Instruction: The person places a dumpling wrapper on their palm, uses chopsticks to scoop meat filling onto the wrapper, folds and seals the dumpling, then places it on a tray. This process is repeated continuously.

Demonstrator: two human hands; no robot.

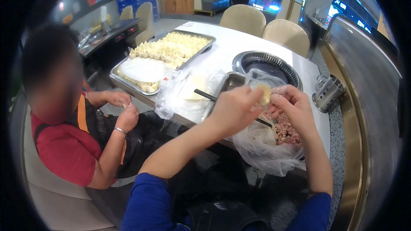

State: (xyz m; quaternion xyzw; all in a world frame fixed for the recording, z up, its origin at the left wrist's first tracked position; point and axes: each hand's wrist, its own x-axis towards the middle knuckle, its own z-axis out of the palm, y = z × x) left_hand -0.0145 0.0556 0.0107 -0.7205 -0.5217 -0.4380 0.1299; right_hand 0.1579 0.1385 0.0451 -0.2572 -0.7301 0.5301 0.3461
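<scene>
Left hand [237, 105]: fingers bent and closed, pinching a pale yellow dumpling wrapper [264, 94] at the fingertips; whether the wrapper was filled could not be told. Right hand [295, 102]: raised just beside it, fingers curled, thumb at the wrapper's edge; whether it gripped could not be told. The wrapper was held above the near side of a white table [231, 38]. Below the hands, one lot of ground meat [287, 130], pinkish, in a clear plastic bag [269, 158] that hung over the table edge. Black chopsticks [204, 95], slanting behind the left hand, one end emerging near the meat. One metal pan [234, 75], partly hidden by the left hand. To its left, pale square wrappers [195, 89] amid crumpled clear plastic. Farther left, one large metal tray [201, 50] of folded dumplings [171, 47] in rows, a white sheet [139, 69] over part of them. Behind the hands, one round inset grill [292, 71] with a slotted rim; to its right, one perforated metal cylinder [329, 94], tilted. At left, one seated co-worker [64, 154], red-sleeved, both hands together; their contents could not be made out.
</scene>
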